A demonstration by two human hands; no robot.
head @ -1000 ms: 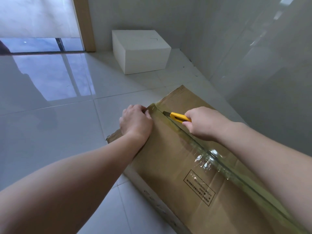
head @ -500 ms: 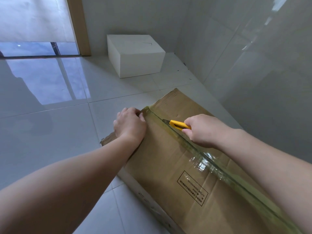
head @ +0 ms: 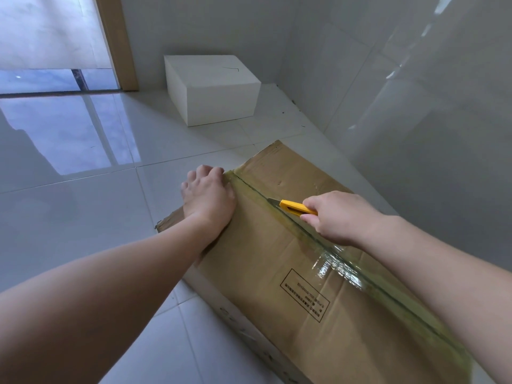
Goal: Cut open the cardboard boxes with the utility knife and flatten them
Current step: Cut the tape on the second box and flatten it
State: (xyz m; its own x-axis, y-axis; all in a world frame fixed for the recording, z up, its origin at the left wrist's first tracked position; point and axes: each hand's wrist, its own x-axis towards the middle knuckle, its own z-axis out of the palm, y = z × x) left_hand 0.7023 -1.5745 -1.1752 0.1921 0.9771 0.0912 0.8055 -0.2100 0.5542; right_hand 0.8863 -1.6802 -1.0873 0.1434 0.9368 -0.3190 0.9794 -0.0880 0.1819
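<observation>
A large brown cardboard box lies on the tiled floor, its top seam sealed with a strip of clear tape. My right hand grips a yellow utility knife, and the blade tip sits in the taped seam near the box's far end. The seam beyond the blade looks like a dark slit. My left hand rests on the far left corner of the box top, fingers curled over its edge.
A closed white box stands on the floor near the far wall corner. A tiled wall runs close along the right of the brown box. A wooden door frame is at the back left. Glossy floor tiles spread to the left.
The knife and my right hand have slid back along the seam toward me, away from the box's far edge. My left hand stays on the far corner.
</observation>
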